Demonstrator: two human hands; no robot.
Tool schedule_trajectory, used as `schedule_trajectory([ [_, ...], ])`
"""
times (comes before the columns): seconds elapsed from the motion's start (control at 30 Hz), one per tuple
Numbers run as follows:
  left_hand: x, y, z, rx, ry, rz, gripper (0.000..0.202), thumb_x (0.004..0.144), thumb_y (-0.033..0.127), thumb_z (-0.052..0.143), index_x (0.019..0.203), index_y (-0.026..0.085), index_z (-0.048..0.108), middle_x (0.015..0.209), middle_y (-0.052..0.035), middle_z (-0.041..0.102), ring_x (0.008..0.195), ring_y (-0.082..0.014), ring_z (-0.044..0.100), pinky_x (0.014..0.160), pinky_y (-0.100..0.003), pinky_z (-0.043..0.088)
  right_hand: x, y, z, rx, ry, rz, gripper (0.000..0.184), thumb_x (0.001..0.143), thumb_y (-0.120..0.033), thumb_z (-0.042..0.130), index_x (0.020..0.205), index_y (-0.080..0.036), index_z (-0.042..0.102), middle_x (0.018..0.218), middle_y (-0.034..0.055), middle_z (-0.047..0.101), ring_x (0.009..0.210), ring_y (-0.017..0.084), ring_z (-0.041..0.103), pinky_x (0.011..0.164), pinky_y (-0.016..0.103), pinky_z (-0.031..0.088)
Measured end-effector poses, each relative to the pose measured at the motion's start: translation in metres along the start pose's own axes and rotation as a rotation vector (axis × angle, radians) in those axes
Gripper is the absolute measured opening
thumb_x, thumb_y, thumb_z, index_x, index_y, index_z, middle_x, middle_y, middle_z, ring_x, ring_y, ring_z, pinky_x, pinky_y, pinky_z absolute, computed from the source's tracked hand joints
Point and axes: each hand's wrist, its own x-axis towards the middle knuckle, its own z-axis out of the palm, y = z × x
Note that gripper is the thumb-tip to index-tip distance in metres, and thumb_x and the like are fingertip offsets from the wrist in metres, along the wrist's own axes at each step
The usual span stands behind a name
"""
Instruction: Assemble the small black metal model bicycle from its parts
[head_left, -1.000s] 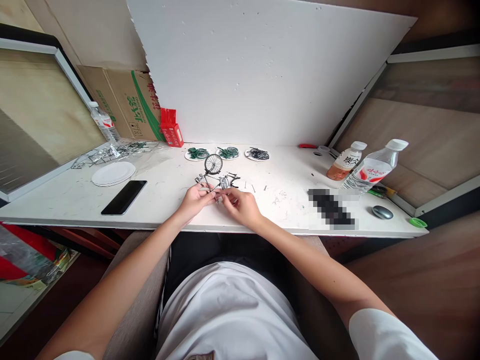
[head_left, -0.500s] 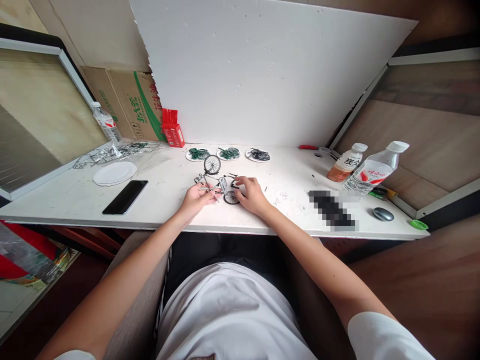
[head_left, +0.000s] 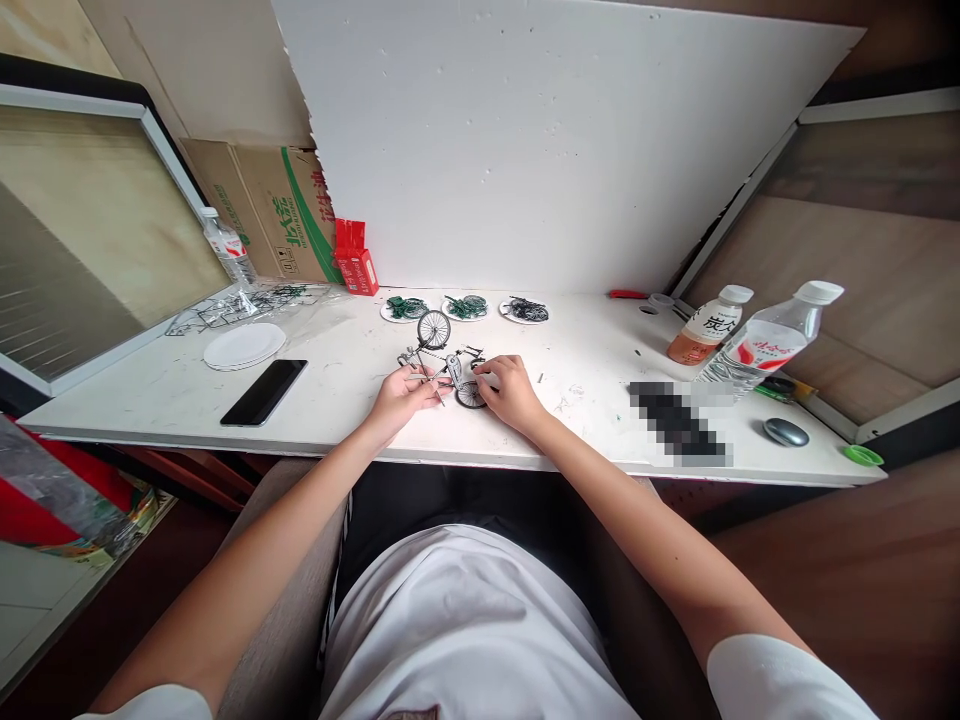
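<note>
A small metal model bicycle [head_left: 444, 358] lies on the white table [head_left: 570, 350] in front of me, its front wheel [head_left: 433, 328] standing up at the far side. My left hand [head_left: 403, 393] pinches the frame from the left, fingers closed on it. A loose second wheel [head_left: 471, 395] rests near the frame's right end, and my right hand [head_left: 512, 390] is curled over that end with fingertips touching the model. Small screws lie scattered on the table just right of my right hand.
Three small dishes of parts [head_left: 468, 306] sit behind the model. A black phone [head_left: 264, 392], white plate [head_left: 244, 345] and plastic parts sprues [head_left: 232, 305] lie left. Two bottles [head_left: 757, 340], a mouse [head_left: 785, 431] and a green cap [head_left: 862, 455] are right. A foam board [head_left: 555, 140] backs the table.
My right hand moved from near the table's front edge up to the model's right end. A second wheel now shows beside the frame. The left hand kept its hold.
</note>
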Motion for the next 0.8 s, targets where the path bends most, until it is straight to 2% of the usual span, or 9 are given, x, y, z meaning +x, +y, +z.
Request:
schedule_trajectory([
  [0.13,0.001,-0.002,-0.002,-0.015,0.031,0.009,0.048,0.080,0.040,0.091,0.107,0.017,0.058,0.116,-0.0189,0.080,0.110,-0.0331,0.080,0.101,-0.051,0.060,0.000,-0.007,-0.009,0.059,0.183,-0.026,0.015,0.104,-0.026,0.059,0.109,-0.023,0.073,0.111,0.0110,0.074,0.112,0.031,0.059,0.099,0.048,0.052],
  [0.2,0.002,-0.003,-0.003,-0.025,0.042,0.020,0.047,0.081,0.039,0.090,0.107,0.017,0.058,0.116,-0.0189,0.080,0.110,-0.0331,0.080,0.100,-0.051,0.061,0.001,-0.009,-0.011,0.090,0.208,-0.034,0.020,0.109,-0.031,0.054,0.112,-0.025,0.072,0.111,0.0111,0.072,0.111,0.030,0.060,0.098,0.047,0.053],
  [0.43,0.006,-0.007,-0.006,-0.050,0.053,0.015,0.048,0.080,0.038,0.091,0.107,0.017,0.057,0.116,-0.0189,0.080,0.107,-0.0318,0.081,0.099,-0.050,0.061,0.000,-0.013,-0.011,0.237,0.086,-0.110,0.037,0.113,-0.046,0.043,0.107,-0.025,0.073,0.102,0.0099,0.073,0.102,0.028,0.064,0.097,0.046,0.053],
  [0.6,0.005,-0.006,-0.005,-0.049,0.059,0.019,0.047,0.079,0.039,0.090,0.107,0.017,0.058,0.113,-0.0177,0.081,0.105,-0.0313,0.081,0.096,-0.047,0.061,-0.003,-0.013,-0.009,0.255,-0.109,-0.168,0.047,0.114,-0.051,0.039,0.099,-0.026,0.075,0.097,0.0082,0.076,0.100,0.027,0.063,0.098,0.046,0.052],
  [0.7,0.005,-0.006,-0.005,-0.048,0.063,0.016,0.048,0.079,0.038,0.090,0.107,0.018,0.057,0.111,-0.0173,0.081,0.104,-0.0314,0.081,0.095,-0.046,0.061,-0.003,-0.014,-0.008,0.223,-0.181,-0.189,0.047,0.114,-0.051,0.039,0.101,-0.026,0.077,0.101,0.0080,0.078,0.106,0.027,0.064,0.103,0.047,0.051],
  [0.8,0.006,-0.007,-0.005,-0.048,0.064,0.016,0.048,0.079,0.038,0.090,0.107,0.018,0.057,0.110,-0.0170,0.081,0.106,-0.0318,0.081,0.098,-0.049,0.061,-0.003,-0.018,-0.008,0.205,-0.176,-0.223,0.040,0.113,-0.047,0.044,0.105,-0.025,0.077,0.112,0.0085,0.079,0.114,0.028,0.064,0.109,0.048,0.049],
])
